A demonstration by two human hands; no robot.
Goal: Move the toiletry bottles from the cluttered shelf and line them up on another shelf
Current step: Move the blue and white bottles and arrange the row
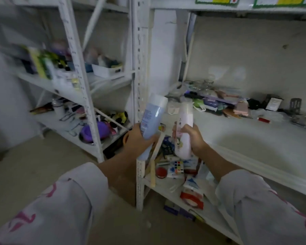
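Observation:
My left hand (pixel 137 140) grips a light blue bottle (pixel 151 117) with a white cap, held upright and tilted a little right. My right hand (pixel 193 137) holds a pale pink bottle (pixel 183 131) with a flower print, also upright. Both bottles hang side by side in front of the left post of the white shelf unit (pixel 237 138). That shelf's wide white board lies just behind and right of the bottles. More bottles (pixel 48 68), blurred, stand on the left shelf unit's upper board.
Clutter of packets and small items (pixel 219 103) lies along the back of the right shelf. A lower board holds a puzzle cube (pixel 177 166), a red lid and packets. The left rack (pixel 88 103) carries a white bin and purple items. Grey floor lies below.

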